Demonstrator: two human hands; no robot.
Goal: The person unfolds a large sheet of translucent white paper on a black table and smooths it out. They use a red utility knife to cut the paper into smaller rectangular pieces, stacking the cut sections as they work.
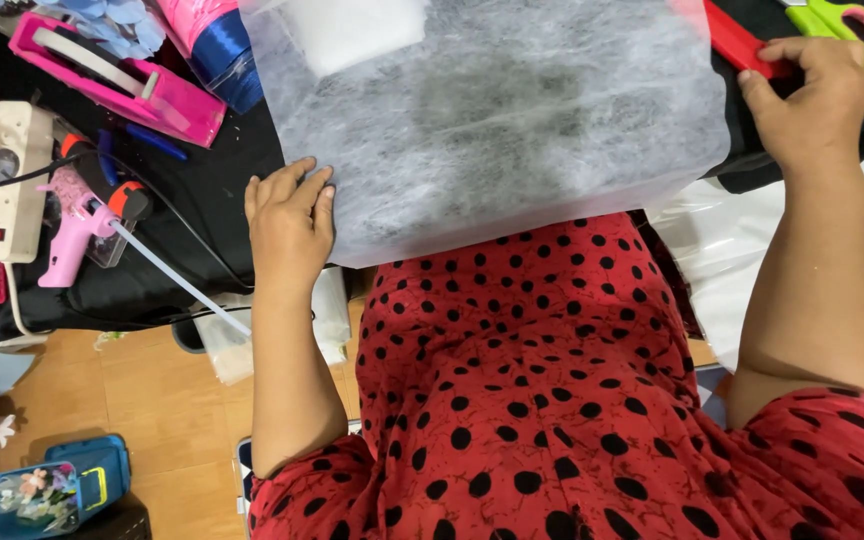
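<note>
One wide, fibrous white fabric sheet is lying across my black-draped table, my left hand pressing flat and open-fingered on its near corner while my right hand is pinching a smooth red strip beside its far edge.

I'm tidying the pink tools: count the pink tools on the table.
2. The pink glue gun lies at the table's left edge beside the white power strip; the pink tape dispenser sits at the top left. More may be hidden under the white sheet.
</note>
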